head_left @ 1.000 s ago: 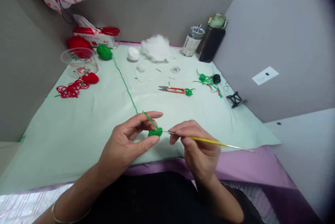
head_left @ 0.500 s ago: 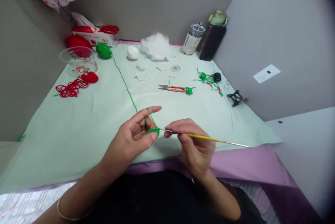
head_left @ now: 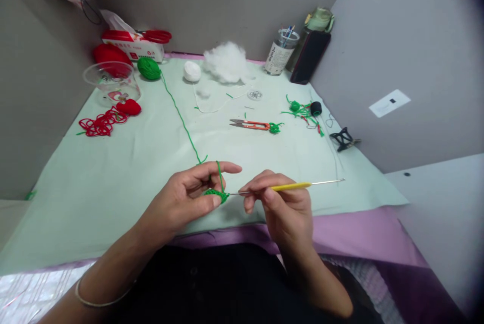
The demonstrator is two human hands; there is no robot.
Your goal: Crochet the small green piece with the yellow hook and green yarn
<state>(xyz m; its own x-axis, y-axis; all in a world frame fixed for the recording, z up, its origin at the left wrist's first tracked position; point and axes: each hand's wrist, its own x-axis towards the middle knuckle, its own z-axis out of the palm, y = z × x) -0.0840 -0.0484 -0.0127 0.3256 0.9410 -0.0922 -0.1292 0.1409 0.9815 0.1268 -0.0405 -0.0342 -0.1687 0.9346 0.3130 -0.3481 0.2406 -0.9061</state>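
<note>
My left hand [head_left: 189, 195] pinches a small green crochet piece [head_left: 218, 194] between thumb and fingers, its index finger stretched out with green yarn looped over it. From there the green yarn [head_left: 180, 114] runs back across the cloth to a green yarn ball [head_left: 148, 68]. In my right hand [head_left: 282, 200] is a crochet hook [head_left: 291, 186] with a yellow grip, held like a pen. One metal end of it meets the edge of the green piece; the other points right. Whether the hook tip is inside a stitch is too small to tell.
Orange thread snips [head_left: 251, 125] lie beyond my hands, beside a green yarn scrap [head_left: 275, 128]. Farther back are white stuffing [head_left: 227, 63], a white yarn ball [head_left: 192, 71] and a jar [head_left: 280, 52]. Red yarn [head_left: 99, 124] and a clear cup [head_left: 113, 87] are left; a black stand [head_left: 343, 139] is right.
The hook has turned in my right hand, its free end swinging upward and to the left. My left index finger has shifted slightly right and down, and the green piece has tilted.
</note>
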